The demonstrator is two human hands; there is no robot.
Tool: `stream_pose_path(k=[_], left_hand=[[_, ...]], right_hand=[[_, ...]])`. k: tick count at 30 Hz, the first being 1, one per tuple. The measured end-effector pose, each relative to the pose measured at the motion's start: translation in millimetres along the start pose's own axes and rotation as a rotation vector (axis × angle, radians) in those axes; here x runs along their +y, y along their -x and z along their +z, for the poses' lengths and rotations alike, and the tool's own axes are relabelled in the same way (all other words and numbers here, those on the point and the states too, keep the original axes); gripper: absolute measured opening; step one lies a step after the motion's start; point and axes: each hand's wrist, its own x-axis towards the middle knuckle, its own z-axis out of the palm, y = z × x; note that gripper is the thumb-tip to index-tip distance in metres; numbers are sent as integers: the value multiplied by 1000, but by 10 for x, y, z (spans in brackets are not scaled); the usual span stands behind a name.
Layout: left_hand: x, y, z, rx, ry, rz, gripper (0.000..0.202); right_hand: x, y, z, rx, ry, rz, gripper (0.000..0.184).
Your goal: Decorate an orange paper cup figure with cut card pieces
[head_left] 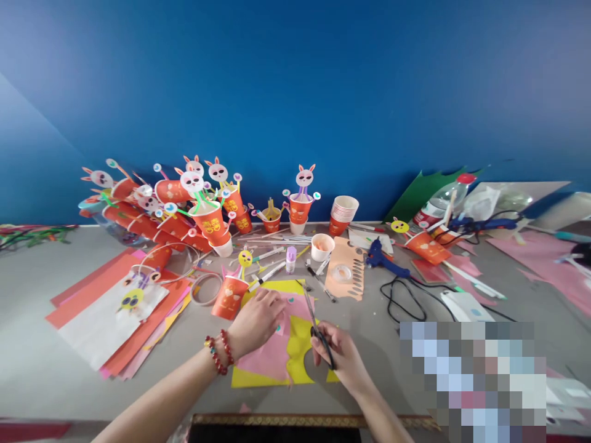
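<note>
My right hand [339,354] grips a pair of scissors [322,343] by the black handles, the blades pointing away from me above the papers. To its left, my left hand [258,320] is palm down over a pink sheet [261,357], with its fingers bent and close together; what is under the fingertips is hidden. Small teal marks show on the pink paper beside these fingers. Beneath lies a yellow sheet [300,363] with curved cut edges. An orange paper cup [229,296] bearing a yellow animal face [245,258] tilts just beyond my left wrist.
Decorated orange cups with rabbit faces [191,181] crowd the back left. Coloured paper [92,332] is stacked at left, near a tape roll [205,289]. A glue stick [290,260], a white cup [322,247], and a blue glue gun [385,261] with its cable lie ahead and right.
</note>
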Motion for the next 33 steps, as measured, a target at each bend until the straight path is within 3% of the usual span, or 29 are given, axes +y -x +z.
stream_pose_path(k=[8,13,17,21,25,33], left_hand=[[-36,-113,191,67,-8,-3,16],[-12,-76,88,122,91,-45,11],[56,33,-16,177,204,-101,10],[170,111,-71,334,400,-125,13],[249,135,-57,486,596,-114,11],[228,128,72,528,1095,-286,13]], right_hand=[[26,-1,0,-8,-21,-19,43],[0,6,9,1,-20,-14,44],[-68,17,47,88,-85,-77,40],[-70,-30,160,130,-121,-187,36],[-15,-156,317,236,-212,-194,33],[-155,-197,428,344,-221,-110,27]])
